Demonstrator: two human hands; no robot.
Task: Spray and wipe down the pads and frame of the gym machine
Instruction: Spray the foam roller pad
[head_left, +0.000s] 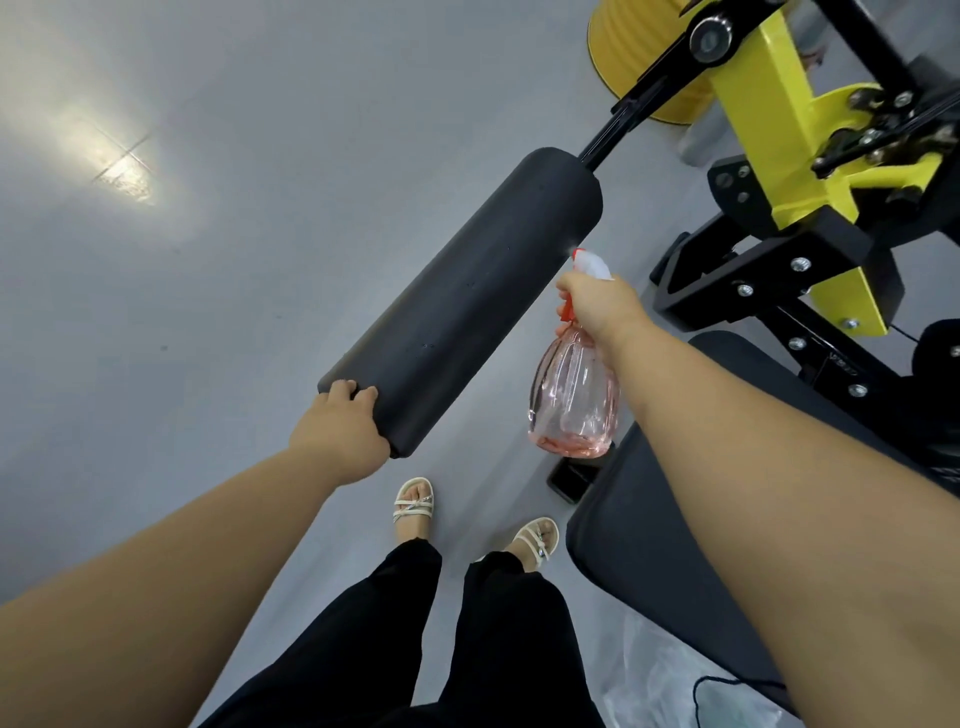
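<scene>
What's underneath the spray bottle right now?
The spray bottle hangs in the right hand, above the grey floor. Below it lies a small dark flat object, beside the seat pad. The bottle covers its upper part, so what it is cannot be told.

Both arms extended forward; left hand (340, 423) grips roller pad (467, 291) end, right hand (597, 306) holds spray bottle (574, 400)

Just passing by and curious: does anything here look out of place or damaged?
Mostly no. A small dark flat object lies on the floor by the seat pad corner, near the feet, easy to step on; I cannot tell what it is. The roller pad looks intact.
</scene>
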